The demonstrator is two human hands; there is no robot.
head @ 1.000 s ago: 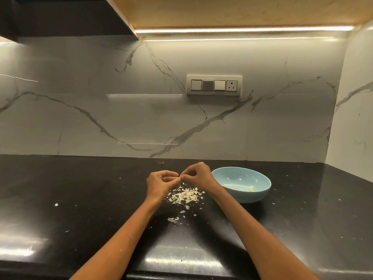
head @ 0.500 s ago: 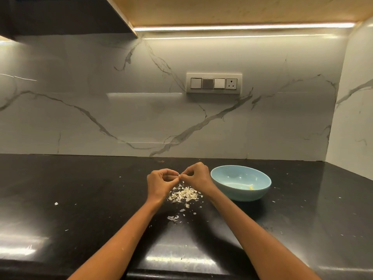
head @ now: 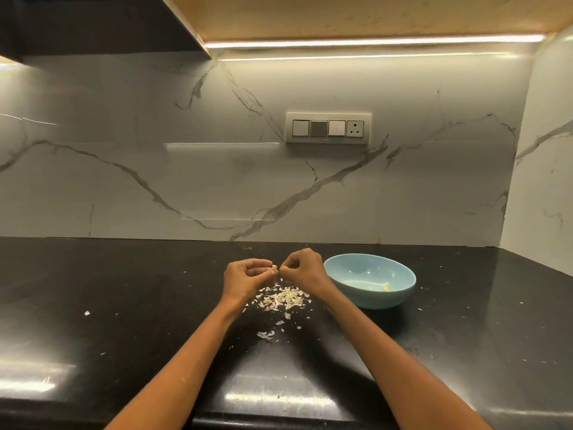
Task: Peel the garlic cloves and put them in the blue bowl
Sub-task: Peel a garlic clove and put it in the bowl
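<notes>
Just left of the round pale-blue ceramic bowl point(head: 369, 282), the left hand point(head: 246, 279) pinches a small pale garlic clove point(head: 274, 268) while the right hand point(head: 305, 267) nips its papery skin (light, slippery, best held by its ends).

Most of the garlic clove point(head: 274, 268) is hidden inside the curled fingers of the left hand point(head: 245, 279) and right hand point(head: 302, 268); only a pale tip shows. The yellowish bit in the blue bowl point(head: 370, 285) is too small to identify, perhaps a peeled clove. Both forearms are cut off by the bottom edge.
</notes>
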